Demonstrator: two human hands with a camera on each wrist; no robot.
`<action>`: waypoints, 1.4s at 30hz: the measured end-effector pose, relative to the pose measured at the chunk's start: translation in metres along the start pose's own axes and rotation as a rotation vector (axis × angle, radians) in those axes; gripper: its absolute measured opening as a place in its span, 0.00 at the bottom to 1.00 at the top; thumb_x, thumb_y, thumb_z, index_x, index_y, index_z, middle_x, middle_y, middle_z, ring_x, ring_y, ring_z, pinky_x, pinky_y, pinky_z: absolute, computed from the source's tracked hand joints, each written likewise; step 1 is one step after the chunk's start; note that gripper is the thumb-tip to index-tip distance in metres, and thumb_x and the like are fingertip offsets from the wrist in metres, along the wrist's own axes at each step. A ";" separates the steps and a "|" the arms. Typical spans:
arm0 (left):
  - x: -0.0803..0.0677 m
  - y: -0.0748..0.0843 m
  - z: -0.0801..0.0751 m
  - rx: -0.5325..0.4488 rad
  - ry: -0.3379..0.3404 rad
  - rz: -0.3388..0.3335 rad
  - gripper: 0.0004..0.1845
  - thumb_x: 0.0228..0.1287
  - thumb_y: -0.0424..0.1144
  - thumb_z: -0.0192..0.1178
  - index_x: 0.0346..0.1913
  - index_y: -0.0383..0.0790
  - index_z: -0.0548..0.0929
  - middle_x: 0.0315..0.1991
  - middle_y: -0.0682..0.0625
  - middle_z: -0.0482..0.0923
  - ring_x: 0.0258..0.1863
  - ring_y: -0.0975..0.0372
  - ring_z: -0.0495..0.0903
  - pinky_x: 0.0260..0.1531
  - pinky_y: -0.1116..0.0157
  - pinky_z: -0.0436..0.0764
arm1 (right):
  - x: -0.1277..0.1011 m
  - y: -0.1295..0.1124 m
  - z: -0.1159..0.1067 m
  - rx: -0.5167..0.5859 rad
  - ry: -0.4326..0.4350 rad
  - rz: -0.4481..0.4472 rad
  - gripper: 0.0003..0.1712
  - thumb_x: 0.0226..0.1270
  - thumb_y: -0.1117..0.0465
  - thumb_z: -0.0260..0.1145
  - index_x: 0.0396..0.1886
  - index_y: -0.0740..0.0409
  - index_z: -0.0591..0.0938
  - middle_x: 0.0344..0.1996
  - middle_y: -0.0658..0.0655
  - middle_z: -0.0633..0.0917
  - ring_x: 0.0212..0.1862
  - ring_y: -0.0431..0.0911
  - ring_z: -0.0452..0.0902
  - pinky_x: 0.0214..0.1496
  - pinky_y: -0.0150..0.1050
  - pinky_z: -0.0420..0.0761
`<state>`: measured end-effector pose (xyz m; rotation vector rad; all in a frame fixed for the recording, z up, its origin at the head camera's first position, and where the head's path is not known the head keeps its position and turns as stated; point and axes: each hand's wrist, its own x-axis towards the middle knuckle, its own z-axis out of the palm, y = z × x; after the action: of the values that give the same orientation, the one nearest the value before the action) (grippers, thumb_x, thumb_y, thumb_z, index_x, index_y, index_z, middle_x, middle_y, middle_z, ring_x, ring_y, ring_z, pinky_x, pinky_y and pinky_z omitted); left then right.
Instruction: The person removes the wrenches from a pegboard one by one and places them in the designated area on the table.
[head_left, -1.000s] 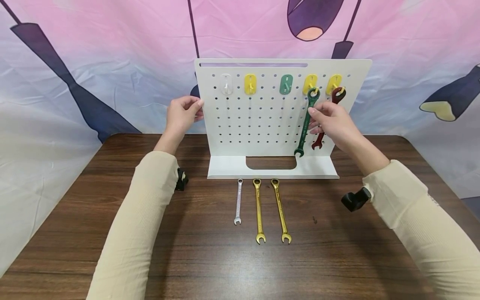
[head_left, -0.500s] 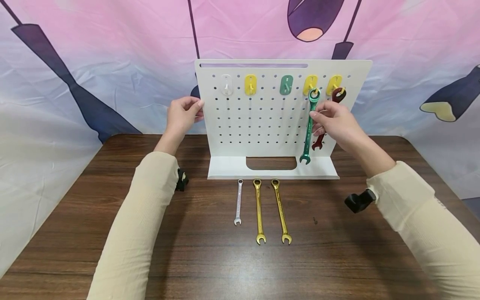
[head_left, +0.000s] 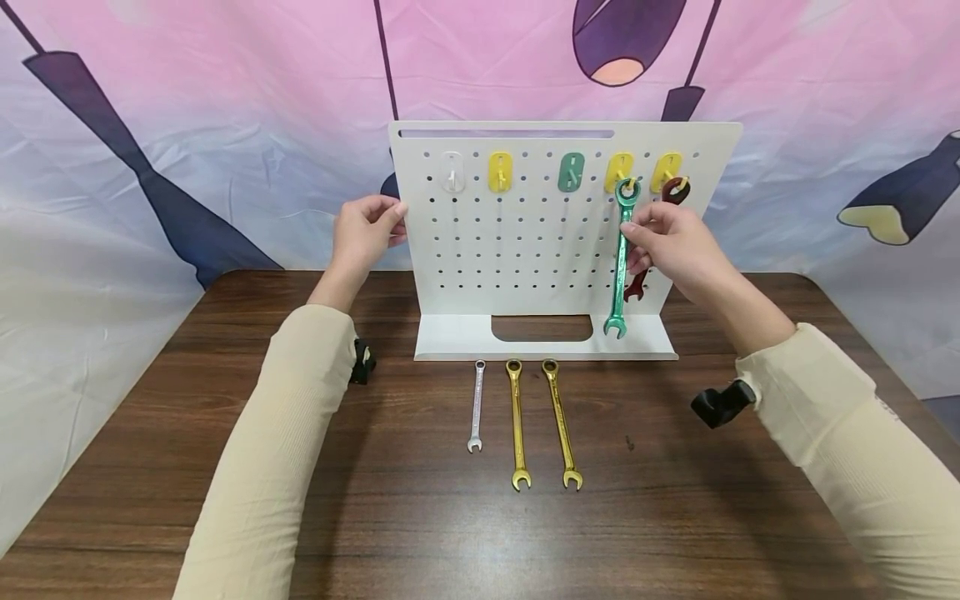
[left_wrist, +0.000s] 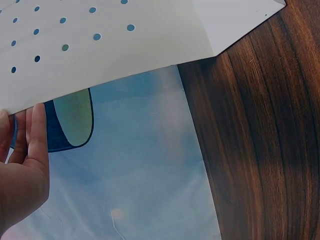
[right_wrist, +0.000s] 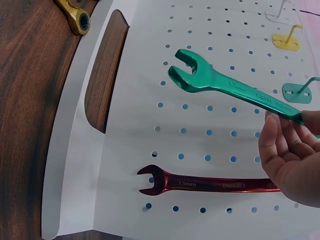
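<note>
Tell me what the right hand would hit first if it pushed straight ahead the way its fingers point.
Probably the green wrench the right hand already pinches, then the white pegboard just behind it; how far the wrench stands off the board is unclear.

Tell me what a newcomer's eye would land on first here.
First the bright green metal wrench, hanging by its ring end on a yellow hook at the white perforated pegboard's upper right, pinched by the right hand. Then the left hand gripping the board's left edge.
</note>
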<state>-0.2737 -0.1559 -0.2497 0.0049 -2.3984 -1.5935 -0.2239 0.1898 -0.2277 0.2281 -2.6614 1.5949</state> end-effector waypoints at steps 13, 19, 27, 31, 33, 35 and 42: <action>-0.001 0.000 0.000 0.002 -0.001 -0.003 0.16 0.64 0.43 0.55 0.43 0.30 0.79 0.32 0.47 0.77 0.32 0.63 0.78 0.39 0.70 0.82 | -0.004 -0.008 -0.002 -0.006 -0.012 0.018 0.14 0.71 0.59 0.52 0.40 0.69 0.72 0.24 0.54 0.77 0.24 0.42 0.74 0.29 0.34 0.82; -0.001 0.000 0.000 -0.001 0.000 -0.004 0.16 0.64 0.43 0.55 0.43 0.30 0.79 0.32 0.47 0.77 0.31 0.63 0.78 0.38 0.70 0.83 | -0.005 -0.011 -0.004 0.021 -0.019 0.029 0.15 0.71 0.59 0.51 0.40 0.70 0.72 0.26 0.54 0.76 0.25 0.42 0.74 0.30 0.34 0.82; -0.001 0.000 0.000 0.001 0.003 -0.001 0.16 0.64 0.43 0.55 0.43 0.30 0.79 0.32 0.47 0.77 0.31 0.63 0.78 0.38 0.70 0.83 | -0.006 -0.015 -0.007 0.056 -0.026 0.022 0.15 0.71 0.59 0.51 0.40 0.70 0.71 0.28 0.55 0.75 0.26 0.42 0.74 0.30 0.34 0.82; -0.002 0.001 0.000 0.002 0.003 0.002 0.16 0.64 0.43 0.55 0.43 0.30 0.79 0.31 0.47 0.77 0.31 0.64 0.78 0.38 0.70 0.83 | -0.007 -0.016 -0.009 0.055 -0.019 0.010 0.15 0.71 0.58 0.52 0.41 0.70 0.71 0.30 0.55 0.75 0.26 0.42 0.74 0.31 0.33 0.82; -0.002 0.001 0.000 -0.003 0.004 0.007 0.16 0.65 0.42 0.55 0.42 0.30 0.79 0.31 0.47 0.77 0.31 0.63 0.78 0.38 0.70 0.83 | -0.007 -0.016 -0.009 0.059 -0.020 0.002 0.15 0.71 0.58 0.52 0.40 0.70 0.71 0.30 0.55 0.75 0.26 0.42 0.74 0.31 0.33 0.82; -0.002 0.002 0.000 -0.005 0.004 0.012 0.15 0.65 0.41 0.55 0.42 0.30 0.79 0.31 0.47 0.77 0.31 0.63 0.78 0.37 0.70 0.83 | -0.007 -0.016 -0.009 0.062 -0.024 -0.002 0.15 0.71 0.59 0.52 0.40 0.70 0.71 0.29 0.55 0.75 0.26 0.42 0.74 0.30 0.34 0.82; -0.001 0.001 0.000 -0.011 0.001 0.011 0.15 0.65 0.41 0.55 0.42 0.30 0.80 0.31 0.47 0.77 0.31 0.63 0.78 0.37 0.70 0.83 | -0.008 -0.016 -0.010 0.043 -0.034 -0.010 0.15 0.71 0.60 0.51 0.40 0.71 0.71 0.28 0.55 0.76 0.26 0.42 0.75 0.31 0.35 0.82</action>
<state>-0.2731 -0.1552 -0.2496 -0.0092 -2.3849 -1.6019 -0.2140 0.1919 -0.2104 0.2721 -2.6484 1.6611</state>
